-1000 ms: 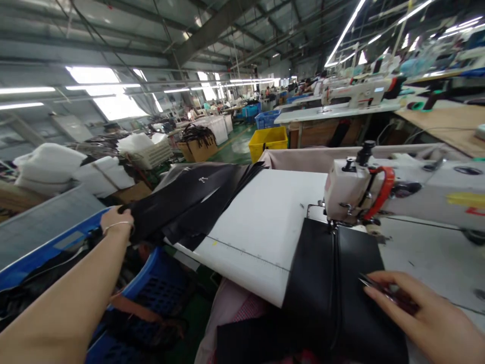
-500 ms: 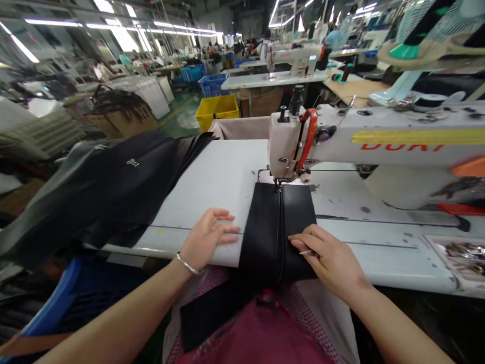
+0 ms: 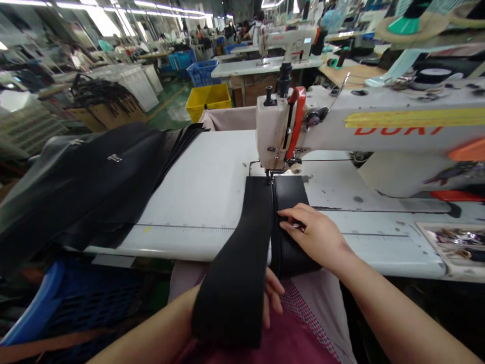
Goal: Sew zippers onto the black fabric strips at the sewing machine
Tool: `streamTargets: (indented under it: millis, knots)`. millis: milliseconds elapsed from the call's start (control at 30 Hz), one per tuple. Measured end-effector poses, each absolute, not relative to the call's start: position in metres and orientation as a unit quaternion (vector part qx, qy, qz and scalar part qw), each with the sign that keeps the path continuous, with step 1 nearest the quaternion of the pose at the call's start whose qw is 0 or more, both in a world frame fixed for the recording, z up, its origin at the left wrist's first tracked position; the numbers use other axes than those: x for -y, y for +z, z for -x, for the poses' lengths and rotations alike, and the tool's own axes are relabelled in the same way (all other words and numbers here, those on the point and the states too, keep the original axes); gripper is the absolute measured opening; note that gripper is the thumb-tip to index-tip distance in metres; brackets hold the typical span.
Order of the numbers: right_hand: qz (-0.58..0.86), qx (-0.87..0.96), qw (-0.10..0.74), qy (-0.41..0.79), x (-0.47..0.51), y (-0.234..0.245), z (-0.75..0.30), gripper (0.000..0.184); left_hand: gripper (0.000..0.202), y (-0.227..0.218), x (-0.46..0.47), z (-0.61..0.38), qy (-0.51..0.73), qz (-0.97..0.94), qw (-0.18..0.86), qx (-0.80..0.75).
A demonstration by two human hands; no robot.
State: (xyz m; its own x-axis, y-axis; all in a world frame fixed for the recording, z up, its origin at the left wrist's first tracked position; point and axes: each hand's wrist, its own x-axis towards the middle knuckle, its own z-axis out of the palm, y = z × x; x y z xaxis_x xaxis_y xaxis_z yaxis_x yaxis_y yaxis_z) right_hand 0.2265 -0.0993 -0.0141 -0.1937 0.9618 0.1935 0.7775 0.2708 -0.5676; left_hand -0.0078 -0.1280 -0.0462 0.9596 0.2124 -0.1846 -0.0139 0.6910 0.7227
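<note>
Two black leather strips run from the needle of a white sewing machine [image 3: 280,126] back to my lap. The left black strip [image 3: 242,253] is lifted and draped over my left hand [image 3: 271,296], which is under it near the table edge, only the fingertips showing, curled. My right hand [image 3: 316,235] lies on the right black strip [image 3: 290,202], fingers pressed down, with a small metal tool pinched between them.
A pile of black leather pieces [image 3: 87,187] covers the table's left end, above a blue crate [image 3: 38,313]. A tray of small parts [image 3: 454,240] sits at the right. Yellow bin [image 3: 208,98] and other sewing stations stand behind.
My left hand left the tabletop, went under the left strip and lifted it. My right hand slid forward along the right strip. The view has tilted down slightly.
</note>
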Motion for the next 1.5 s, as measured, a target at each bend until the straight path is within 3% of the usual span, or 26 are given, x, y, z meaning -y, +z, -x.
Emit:
streamTargets:
  millis: [200,300,400,533,600,667,733,833,933,1000,1200,1367,1500]
  knots:
    - [0.57,0.765,0.247,0.171,0.077,-0.01,-0.216,0.009,0.049,-0.042,0.11,0.016,0.013,-0.294,0.955,0.047]
    - [0.57,0.774,0.236,0.144,0.074,-0.01,-0.205,0.01,0.053,-0.048,0.108,0.018,-0.049,-0.301,0.95,0.063]
    - [0.576,0.768,0.242,0.141,0.082,-0.007,-0.199,0.014,0.053,-0.049,0.117,0.022,-0.024,-0.289,0.956,0.029]
    - [0.532,0.75,0.277,0.28,0.118,0.006,-0.205,0.012,0.049,-0.04,0.129,0.032,0.09,-0.273,0.957,-0.025]
    - [0.495,0.741,0.252,0.377,0.141,0.01,-0.212,0.02,0.043,-0.035,0.129,0.037,0.108,-0.291,0.95,-0.022]
    - [0.488,0.743,0.22,0.401,0.159,0.011,-0.218,0.034,0.041,-0.031,0.126,0.04,0.083,-0.311,0.947,-0.008]
    - [0.509,0.745,0.229,0.365,0.169,0.008,-0.222,0.037,0.042,-0.029,0.125,0.041,0.075,-0.323,0.943,-0.019]
    - [0.526,0.756,0.256,0.292,0.172,-0.002,-0.219,0.008,0.04,-0.029,0.128,0.038,0.104,-0.315,0.943,-0.039]
    - [0.518,0.793,0.235,0.218,0.166,-0.012,-0.21,0.025,0.04,-0.028,0.134,0.035,0.111,-0.299,0.947,-0.043]
    - [0.506,0.813,0.228,0.174,0.165,-0.016,-0.203,0.023,0.041,-0.027,0.137,0.034,0.103,-0.299,0.948,-0.041]
    - [0.409,0.833,0.26,0.267,0.194,-0.01,-0.188,0.016,0.038,-0.027,0.144,0.037,0.167,-0.291,0.94,-0.068]
    - [0.439,0.806,0.283,0.278,0.185,0.0,-0.201,0.039,0.039,-0.029,0.123,0.036,0.065,-0.298,0.952,0.021]
    - [0.533,0.766,0.3,0.199,0.123,0.002,-0.221,0.015,0.041,-0.024,0.116,0.034,0.022,-0.293,0.955,0.051]
